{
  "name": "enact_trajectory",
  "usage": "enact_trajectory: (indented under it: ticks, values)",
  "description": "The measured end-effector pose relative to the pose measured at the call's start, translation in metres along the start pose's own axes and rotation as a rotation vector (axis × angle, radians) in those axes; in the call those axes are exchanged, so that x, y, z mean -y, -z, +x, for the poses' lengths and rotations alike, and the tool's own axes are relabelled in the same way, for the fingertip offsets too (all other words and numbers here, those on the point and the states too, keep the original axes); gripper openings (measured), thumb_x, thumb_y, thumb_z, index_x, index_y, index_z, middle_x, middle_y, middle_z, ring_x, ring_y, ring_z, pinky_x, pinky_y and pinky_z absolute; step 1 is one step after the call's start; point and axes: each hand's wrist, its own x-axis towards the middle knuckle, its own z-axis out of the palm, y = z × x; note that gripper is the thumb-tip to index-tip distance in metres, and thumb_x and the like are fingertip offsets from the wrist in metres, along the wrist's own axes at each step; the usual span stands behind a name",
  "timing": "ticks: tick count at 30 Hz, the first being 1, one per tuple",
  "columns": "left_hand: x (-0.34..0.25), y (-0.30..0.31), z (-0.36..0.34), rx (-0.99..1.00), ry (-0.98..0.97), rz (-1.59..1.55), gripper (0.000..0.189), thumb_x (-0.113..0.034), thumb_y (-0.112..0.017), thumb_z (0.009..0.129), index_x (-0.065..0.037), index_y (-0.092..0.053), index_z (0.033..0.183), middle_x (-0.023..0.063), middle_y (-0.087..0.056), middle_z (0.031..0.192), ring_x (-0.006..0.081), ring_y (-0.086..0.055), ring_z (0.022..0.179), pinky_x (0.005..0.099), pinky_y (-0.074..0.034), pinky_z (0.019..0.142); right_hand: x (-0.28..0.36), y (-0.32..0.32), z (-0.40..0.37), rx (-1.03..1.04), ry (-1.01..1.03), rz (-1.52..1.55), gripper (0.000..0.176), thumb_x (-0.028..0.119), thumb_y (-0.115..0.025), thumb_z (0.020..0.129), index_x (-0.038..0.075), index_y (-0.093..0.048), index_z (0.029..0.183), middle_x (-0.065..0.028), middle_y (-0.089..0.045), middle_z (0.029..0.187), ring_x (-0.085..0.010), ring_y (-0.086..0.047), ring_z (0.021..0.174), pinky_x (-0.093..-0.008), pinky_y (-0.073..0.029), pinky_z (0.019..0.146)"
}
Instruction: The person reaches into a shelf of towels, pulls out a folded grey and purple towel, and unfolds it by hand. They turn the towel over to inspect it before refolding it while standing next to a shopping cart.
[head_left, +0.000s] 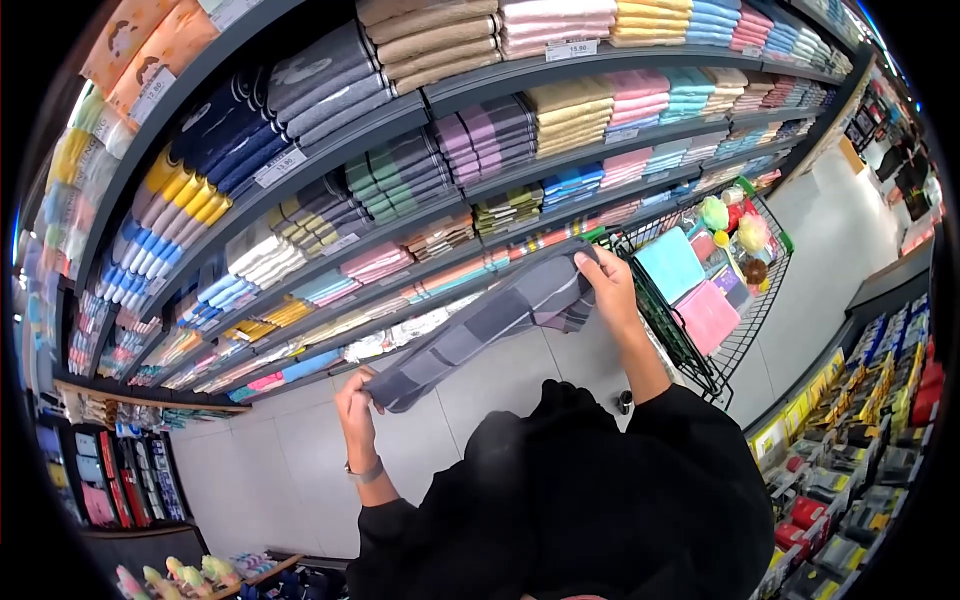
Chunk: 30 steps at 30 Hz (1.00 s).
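A grey checked towel [470,335] is stretched between my two hands, in front of the shelves. My left hand [357,400] grips its lower left end, with a watch or band on that wrist. At the towel's upper right end, my right hand [608,280] pinches the cloth, thumb on top. Part of the towel hangs in folds below the right hand. Both hands are closed on the fabric, and the towel slants up from left to right.
Shelves [470,78] of folded towels curve across the front. A shopping cart [765,290] stands at the right, holding a blue folded item [670,264], a pink one [708,316] and plush-like things. Packaged goods [840,490] hang at the lower right. Grey tiled floor [260,480] shows below.
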Motion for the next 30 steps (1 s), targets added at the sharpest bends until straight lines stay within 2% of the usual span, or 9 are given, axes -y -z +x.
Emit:
enact_trajectory:
  ticks: [3, 6, 10, 17, 20, 22, 26, 28, 30]
  values:
    - [-0.009, -0.004, -0.005, 0.174, 0.037, -0.004, 0.015, 0.003, -0.039, 0.079, 0.005, -0.054, 0.079, 0.0083, -0.053, 0.078, 0.0126, -0.054, 0.061, 0.0240, -0.045, 0.051, -0.003, 0.003, 0.002, -0.079, -0.068, 0.114, 0.021, 0.016, -0.060, 0.098, -0.002, -0.068, 0.104, 0.0002, -0.066, 0.095, -0.0056, -0.056, 0.083, -0.0212, -0.044, 0.076]
    - [-0.015, -0.013, -0.008, 0.201, 0.119, 0.068, 0.014, 0.004, -0.041, 0.079, 0.005, -0.055, 0.084, 0.0086, -0.054, 0.082, 0.0134, -0.055, 0.062, 0.0245, -0.047, 0.053, -0.006, 0.010, 0.004, -0.096, -0.087, 0.176, 0.021, 0.016, -0.060, 0.097, -0.002, -0.068, 0.105, -0.0007, -0.067, 0.097, -0.0074, -0.058, 0.086, -0.0229, -0.044, 0.080]
    - [-0.003, -0.020, -0.009, 0.119, 0.257, 0.134, 0.013, 0.005, -0.043, 0.083, 0.004, -0.056, 0.086, 0.0069, -0.055, 0.085, 0.0127, -0.057, 0.060, 0.0255, -0.050, 0.055, -0.007, 0.015, 0.004, -0.138, -0.124, 0.223, 0.018, 0.015, -0.060, 0.097, -0.001, -0.068, 0.101, -0.0004, -0.066, 0.096, -0.0072, -0.057, 0.087, -0.0231, -0.043, 0.081]
    - [0.008, -0.041, -0.004, 0.073, 0.276, 0.283, 0.013, 0.005, -0.044, 0.085, 0.005, -0.057, 0.086, 0.0062, -0.057, 0.082, 0.0136, -0.060, 0.063, 0.0259, -0.051, 0.057, -0.012, 0.037, 0.001, -0.106, -0.102, 0.142, 0.018, 0.014, -0.061, 0.096, -0.002, -0.068, 0.102, 0.0004, -0.065, 0.094, -0.0069, -0.056, 0.086, -0.0230, -0.043, 0.081]
    - [0.014, -0.051, 0.000, 0.037, 0.203, 0.330, 0.013, 0.005, -0.045, 0.081, 0.005, -0.057, 0.085, 0.0071, -0.059, 0.080, 0.0143, -0.060, 0.063, 0.0271, -0.050, 0.058, -0.021, 0.050, 0.002, -0.104, -0.065, 0.079, 0.019, 0.013, -0.062, 0.096, -0.003, -0.067, 0.105, 0.0032, -0.063, 0.089, -0.0028, -0.053, 0.077, -0.0199, -0.042, 0.069]
    - [0.024, -0.053, 0.006, 0.063, -0.170, 0.722, 0.015, 0.006, -0.044, 0.076, 0.005, -0.057, 0.083, 0.0087, -0.059, 0.079, 0.0146, -0.059, 0.062, 0.0283, -0.049, 0.060, -0.022, 0.059, 0.000, -0.062, -0.033, 0.072, 0.019, 0.011, -0.061, 0.096, -0.004, -0.067, 0.106, 0.0037, -0.062, 0.088, -0.0023, -0.052, 0.076, -0.0192, -0.042, 0.068]
    - [0.012, -0.081, 0.007, 0.121, -0.193, 0.759, 0.017, 0.006, -0.044, 0.073, 0.005, -0.058, 0.082, 0.0092, -0.059, 0.078, 0.0144, -0.058, 0.063, 0.0285, -0.047, 0.060, -0.019, 0.082, 0.002, -0.117, -0.041, 0.124, 0.016, 0.011, -0.060, 0.097, -0.003, -0.066, 0.100, 0.0038, -0.061, 0.085, -0.0022, -0.052, 0.075, -0.0191, -0.041, 0.066]
    - [0.000, -0.100, 0.004, 0.213, 0.106, 0.506, 0.017, 0.007, -0.042, 0.073, 0.005, -0.057, 0.081, 0.0085, -0.058, 0.078, 0.0147, -0.058, 0.064, 0.0275, -0.048, 0.059, -0.021, 0.096, 0.004, -0.164, -0.066, 0.153, 0.015, 0.013, -0.061, 0.097, -0.001, -0.065, 0.097, 0.0041, -0.060, 0.083, -0.0016, -0.051, 0.072, -0.0193, -0.041, 0.063]
    - [-0.008, -0.122, 0.006, 0.292, 0.152, 0.354, 0.016, 0.007, -0.041, 0.073, 0.005, -0.056, 0.080, 0.0082, -0.058, 0.077, 0.0148, -0.057, 0.064, 0.0275, -0.048, 0.058, -0.037, 0.111, 0.001, -0.213, -0.146, 0.087, 0.017, 0.016, -0.061, 0.096, 0.000, -0.065, 0.099, 0.0018, -0.061, 0.081, -0.0037, -0.053, 0.074, -0.0225, -0.043, 0.064]
